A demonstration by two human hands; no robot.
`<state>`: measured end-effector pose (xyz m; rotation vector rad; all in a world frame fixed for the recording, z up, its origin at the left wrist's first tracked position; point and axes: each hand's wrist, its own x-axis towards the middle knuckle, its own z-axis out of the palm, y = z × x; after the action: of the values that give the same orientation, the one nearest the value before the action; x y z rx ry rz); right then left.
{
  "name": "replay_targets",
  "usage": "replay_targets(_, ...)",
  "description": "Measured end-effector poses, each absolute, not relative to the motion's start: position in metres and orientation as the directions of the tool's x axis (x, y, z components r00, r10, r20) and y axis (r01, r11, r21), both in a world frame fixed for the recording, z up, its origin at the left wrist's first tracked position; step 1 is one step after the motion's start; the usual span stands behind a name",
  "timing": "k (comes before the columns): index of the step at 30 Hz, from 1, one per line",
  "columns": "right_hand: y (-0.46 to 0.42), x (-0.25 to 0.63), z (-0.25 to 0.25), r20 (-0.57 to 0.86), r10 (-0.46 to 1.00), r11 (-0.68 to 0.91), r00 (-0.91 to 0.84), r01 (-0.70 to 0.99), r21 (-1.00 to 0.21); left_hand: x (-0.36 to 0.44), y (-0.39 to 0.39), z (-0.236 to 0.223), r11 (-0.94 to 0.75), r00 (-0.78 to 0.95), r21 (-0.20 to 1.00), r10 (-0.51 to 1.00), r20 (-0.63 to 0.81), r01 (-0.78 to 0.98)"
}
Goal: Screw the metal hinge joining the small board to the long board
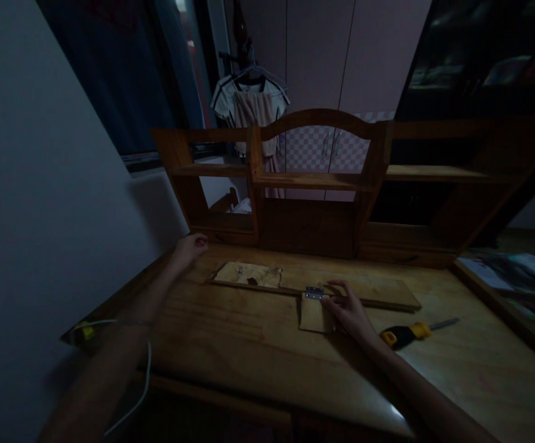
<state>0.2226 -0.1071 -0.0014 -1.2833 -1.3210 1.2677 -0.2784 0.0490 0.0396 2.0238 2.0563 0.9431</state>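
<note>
My right hand (348, 309) rests on a small square wooden piece (312, 315), fingers curled at its right edge, thumb and forefinger near a small metal hinge (314, 293) that joins it to a long wooden board (369, 290). My left hand (191, 246) reaches far left to the back corner of the wooden desk (249, 351), fingers curled against the base of the shelf unit; whether it holds anything is hidden in the dim light.
A yellow-and-black screwdriver (410, 333) lies right of my right hand. A paler worn panel (249, 274) lies on the board's left end. A wooden shelf unit (316, 178) stands behind. A white cable (131, 344) hangs at the desk's left. Books (511, 271) lie far right.
</note>
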Motion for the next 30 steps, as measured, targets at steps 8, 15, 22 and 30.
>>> replay_targets(8,-0.103,0.223,-0.009,-0.061,0.993,-0.051,-0.099,0.104,-0.993,-0.02,-0.02,0.061,-0.59,0.377,0.773,0.788,0.487,0.234)
replay_targets(15,-0.103,0.222,-0.006,-0.081,0.992,-0.073,-0.101,0.082,-0.994,0.01,-0.054,0.02,-0.657,0.558,0.705,0.701,0.443,0.266)
replay_targets(22,-0.101,0.222,-0.006,-0.096,0.991,-0.087,-0.098,0.094,-0.992,0.002,-0.046,0.015,-0.678,0.572,0.673,0.69,0.444,0.295)
replay_targets(30,-0.099,0.222,-0.007,-0.105,0.991,-0.097,-0.08,0.095,-0.991,0.001,-0.045,0.013,-0.709,0.613,0.647,0.651,0.448,0.28)
